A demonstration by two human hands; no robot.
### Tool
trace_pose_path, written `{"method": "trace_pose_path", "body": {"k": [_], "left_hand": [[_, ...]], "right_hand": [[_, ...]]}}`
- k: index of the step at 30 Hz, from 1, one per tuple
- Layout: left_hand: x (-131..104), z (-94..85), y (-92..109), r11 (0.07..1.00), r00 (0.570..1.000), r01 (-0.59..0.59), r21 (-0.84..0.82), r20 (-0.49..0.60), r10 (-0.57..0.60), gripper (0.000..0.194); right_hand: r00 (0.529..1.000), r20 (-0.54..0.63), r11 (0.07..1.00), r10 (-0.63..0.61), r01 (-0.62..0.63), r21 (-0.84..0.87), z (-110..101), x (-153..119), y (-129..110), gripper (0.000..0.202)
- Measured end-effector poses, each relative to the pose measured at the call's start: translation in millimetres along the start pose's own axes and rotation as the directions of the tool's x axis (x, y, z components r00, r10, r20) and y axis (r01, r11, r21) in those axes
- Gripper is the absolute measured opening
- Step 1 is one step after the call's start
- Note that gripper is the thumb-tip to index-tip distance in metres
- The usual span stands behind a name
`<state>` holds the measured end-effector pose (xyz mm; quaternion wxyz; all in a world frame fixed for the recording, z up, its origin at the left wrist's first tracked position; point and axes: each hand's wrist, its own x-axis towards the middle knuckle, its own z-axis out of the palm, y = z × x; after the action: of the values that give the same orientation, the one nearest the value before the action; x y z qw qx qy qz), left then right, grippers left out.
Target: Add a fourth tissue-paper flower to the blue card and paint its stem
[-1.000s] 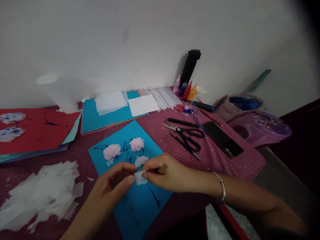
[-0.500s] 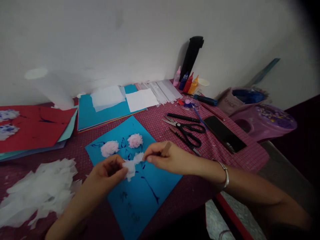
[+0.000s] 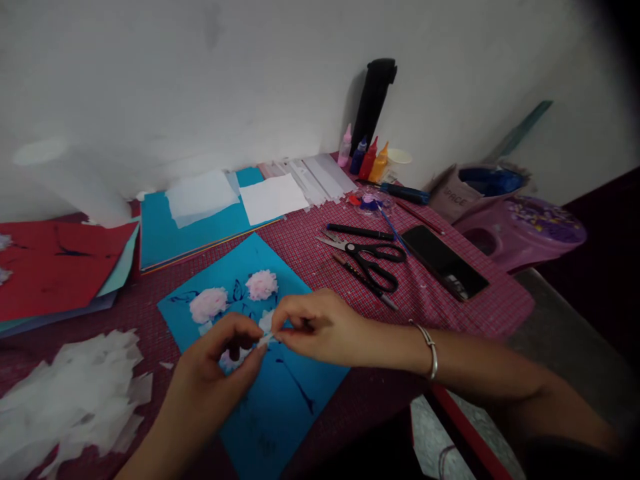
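Note:
A blue sheet [image 3: 300,393] lies on the checked cloth, bearing pink-white paper flowers [image 3: 209,305] and dark blue painted strokes. Above its middle, my left hand [image 3: 220,360] pinches a small piece of white tissue [image 3: 265,339] between thumb and fingers. My right hand [image 3: 320,327] meets it from the right, fingertips closed on the same tissue. The two hands nearly touch, and they partly cover the flowers beneath. A heap of cut white tissue [image 3: 75,400] spreads to the left of my left hand.
Scissors [image 3: 370,257], pens [image 3: 360,232] and a phone [image 3: 445,262] lie right of the blue sheet. Paint bottles [image 3: 369,159] stand at the back. Stacked coloured sheets [image 3: 200,243] are behind, a red sheet [image 3: 60,267] at the left, a pink stool [image 3: 530,240] far right.
My fingertips have come together on the tissue, which is now crumpled small. The brown stick seen in my right hand no longer shows. The view has shifted slightly.

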<state>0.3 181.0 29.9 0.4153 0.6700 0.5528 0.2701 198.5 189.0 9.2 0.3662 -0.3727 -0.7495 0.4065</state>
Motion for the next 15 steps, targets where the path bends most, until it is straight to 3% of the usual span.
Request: {"method": "trace_pose_path", "body": {"k": [2,3,5,7,9,12,15], "left_hand": [[-2.4,-0.3,-6.0,0.977,0.989,0.145,-0.155,-0.014,-0.149,0.020],[-4.7,0.3,-9.8,0.937,0.973,0.231,-0.262,0.040,-0.229,0.026],[-11.0,4.3,-16.9,0.783,0.903,0.429,-0.450,0.248,-0.352,0.037],[-17.1,11.8,-21.4,0.602,0.814,0.579,-0.551,0.429,-0.391,0.043],[-20.1,19.8,-23.1,0.502,0.788,0.615,-0.608,0.484,-0.379,0.042],[-15.0,23.5,-22.4,0.517,0.829,0.558,-0.649,0.418,-0.371,0.030],[-1.7,10.7,-18.6,0.649,0.850,0.526,-0.549,0.348,-0.395,0.031]], "right_hand": [[0.979,-0.010,0.965,-0.204,0.199,-0.173,-3.5,-2.1,-0.7,0.009],[0.952,-0.001,0.918,-0.307,0.296,-0.263,-5.1,-3.1,-0.8,0.013],[0.884,0.037,0.789,-0.467,0.435,-0.434,-7.1,-5.0,-0.4,0.019],[0.838,0.087,0.678,-0.539,0.493,-0.545,-7.1,-6.4,0.7,0.023],[0.809,0.136,0.620,-0.572,0.534,-0.575,-5.6,-7.1,1.9,0.025],[0.784,0.185,0.572,-0.593,0.571,-0.589,-3.3,-7.1,3.4,0.024],[0.781,0.228,0.563,-0.582,0.589,-0.580,-4.2,-5.9,4.7,0.019]]}}
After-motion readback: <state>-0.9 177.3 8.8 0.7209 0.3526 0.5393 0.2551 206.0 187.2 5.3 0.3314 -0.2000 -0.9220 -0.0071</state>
